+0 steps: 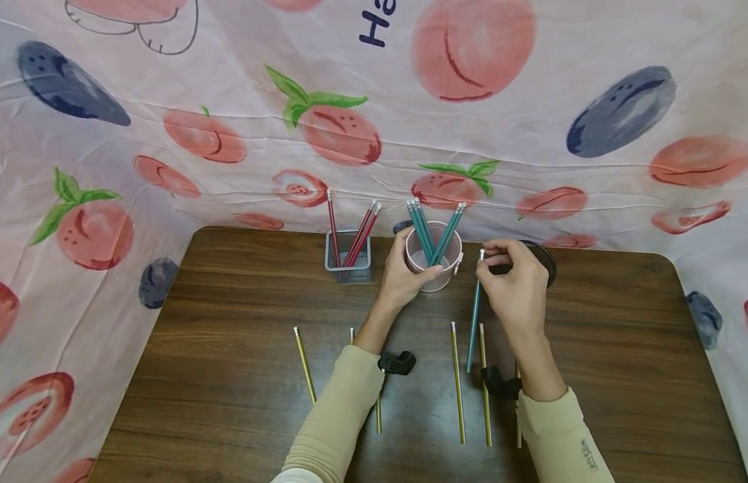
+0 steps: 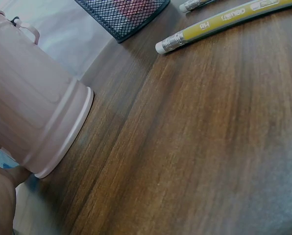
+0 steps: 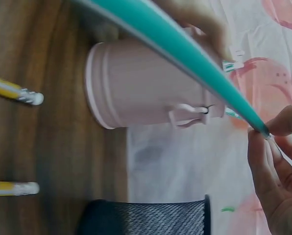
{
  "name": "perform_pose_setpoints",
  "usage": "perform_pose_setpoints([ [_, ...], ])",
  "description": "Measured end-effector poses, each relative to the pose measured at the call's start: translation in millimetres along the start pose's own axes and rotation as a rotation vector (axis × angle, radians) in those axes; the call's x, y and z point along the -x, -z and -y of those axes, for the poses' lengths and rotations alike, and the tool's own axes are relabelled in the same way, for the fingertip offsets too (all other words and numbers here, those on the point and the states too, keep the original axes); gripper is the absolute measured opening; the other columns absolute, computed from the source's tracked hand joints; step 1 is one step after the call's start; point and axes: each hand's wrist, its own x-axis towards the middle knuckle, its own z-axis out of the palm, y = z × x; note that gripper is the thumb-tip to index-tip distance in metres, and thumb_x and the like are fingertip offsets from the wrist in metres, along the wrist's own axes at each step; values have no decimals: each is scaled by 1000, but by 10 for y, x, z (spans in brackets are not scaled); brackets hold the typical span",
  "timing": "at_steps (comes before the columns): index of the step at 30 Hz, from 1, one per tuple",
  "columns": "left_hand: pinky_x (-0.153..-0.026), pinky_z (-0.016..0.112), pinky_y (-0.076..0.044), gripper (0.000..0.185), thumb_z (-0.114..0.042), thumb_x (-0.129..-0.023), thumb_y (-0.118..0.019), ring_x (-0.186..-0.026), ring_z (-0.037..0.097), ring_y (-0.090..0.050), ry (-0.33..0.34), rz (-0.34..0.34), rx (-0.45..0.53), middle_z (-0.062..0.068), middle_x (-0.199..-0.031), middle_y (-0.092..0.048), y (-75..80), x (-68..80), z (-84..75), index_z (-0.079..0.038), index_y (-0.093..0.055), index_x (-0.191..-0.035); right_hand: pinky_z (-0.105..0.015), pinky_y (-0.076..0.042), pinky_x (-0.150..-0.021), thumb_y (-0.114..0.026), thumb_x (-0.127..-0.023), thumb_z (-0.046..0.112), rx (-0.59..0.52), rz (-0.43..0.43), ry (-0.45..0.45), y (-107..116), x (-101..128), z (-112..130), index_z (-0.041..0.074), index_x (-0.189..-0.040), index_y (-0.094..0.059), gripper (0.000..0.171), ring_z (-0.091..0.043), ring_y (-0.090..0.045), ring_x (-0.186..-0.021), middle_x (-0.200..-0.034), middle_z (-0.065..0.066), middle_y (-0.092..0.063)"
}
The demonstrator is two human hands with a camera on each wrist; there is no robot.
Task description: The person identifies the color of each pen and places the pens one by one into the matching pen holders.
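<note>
A pink cup [image 1: 444,274] with several teal pencils [image 1: 420,231] stands at the back middle of the brown table [image 1: 229,376]. My left hand [image 1: 417,270] grips the cup's left side. My right hand [image 1: 492,259] hovers just right of the cup and pinches the eraser end of one teal pencil [image 1: 473,322], which hangs point-down toward the table. In the right wrist view this teal pencil [image 3: 185,49] crosses in front of the pink cup [image 3: 146,93], pinched by my fingertips [image 3: 271,156]. The left wrist view shows the cup's wall [image 2: 33,112] close up.
A clear mesh holder [image 1: 348,263] with red pencils [image 1: 358,238] stands left of the cup. A black round holder [image 1: 545,258] sits behind my right hand. Several yellow pencils [image 1: 457,382] lie loose on the near table, one [image 1: 305,365] further left. Printed cloth [image 1: 374,134] walls the back and sides.
</note>
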Motion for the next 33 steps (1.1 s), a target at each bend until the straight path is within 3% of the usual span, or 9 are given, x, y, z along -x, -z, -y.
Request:
perform_pose_setpoints([
  [8, -97, 61, -44, 79, -10, -71, -80, -114, 39, -55, 15, 8, -9, 28, -127, -56, 13, 12, -9, 8, -43, -138, -13, -39, -58, -72, -78, 2, 3, -41, 3, 32, -290, 149, 6, -95, -74, 19, -23, -68, -66, -81, -8, -71],
  [14, -97, 62, -44, 79, -9, -71, -80, -114, 41, -55, 10, 7, -7, 28, -127, -56, 17, 4, -10, 8, -43, -138, -13, -39, -63, -71, -78, 1, -48, -95, 23, 37, -511, 206, 2, -94, -74, 16, -24, -69, -72, -87, -10, -70],
  [24, -97, 63, -42, 79, -7, -72, -81, -114, 46, -54, -1, 19, 16, 30, -127, -55, 52, -7, 20, 9, -42, -138, -15, -41, -66, -70, -78, 1, -90, -138, 10, -15, -616, 241, 1, -93, -74, 16, -25, -69, -74, -86, -11, -70],
  [30, -98, 63, -42, 78, -6, -72, -81, -115, 44, -54, -3, 12, 5, 29, -128, -54, 51, -1, -4, 9, -42, -138, -24, -48, -73, -70, -80, 1, -146, -170, -4, -75, -736, 312, 3, -97, -76, 18, -15, -67, -74, -88, -7, -73],
  [33, -96, 64, -44, 78, -6, -72, -78, -116, 45, -53, 7, 19, 14, 30, -129, -53, 28, 10, -7, 9, -41, -139, -23, -48, -75, -70, -80, 1, -189, -183, -16, -76, -824, 372, 5, -99, -76, 20, -8, -64, -73, -90, -5, -73],
])
